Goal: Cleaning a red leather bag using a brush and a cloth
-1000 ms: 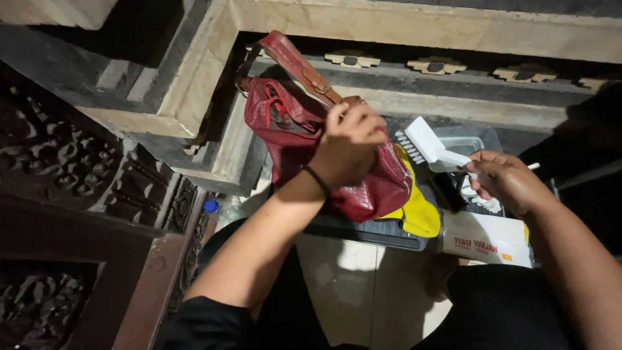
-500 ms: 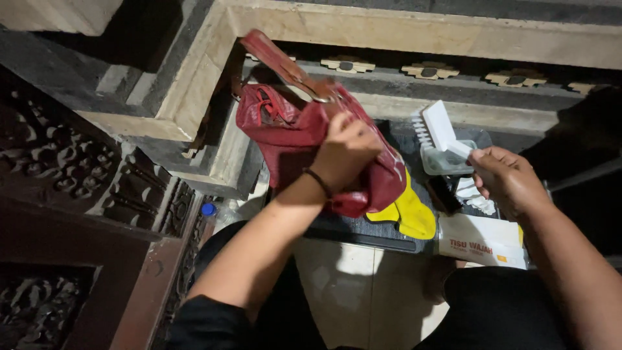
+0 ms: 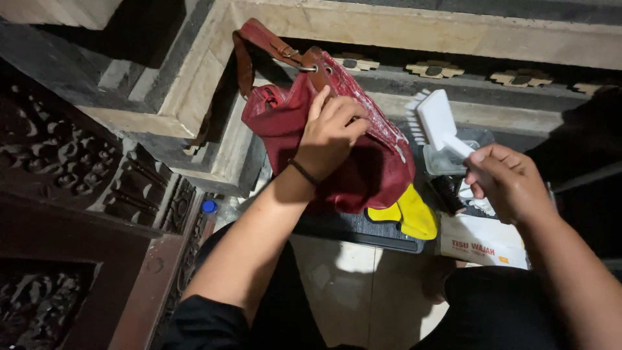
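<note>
Your left hand pressed its grip closed on the soft, floppy dark-red leather handbag above the yellow cloth, best held near its strap ring, while your right hand beside it clasped the light white plastic brush.

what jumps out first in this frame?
The dark red leather bag at centre, gripped from above by the left hand, its brown strap draped toward the stone ledge. To its right, the right hand holds a white brush. A yellow cloth pokes out below the bag.
</note>
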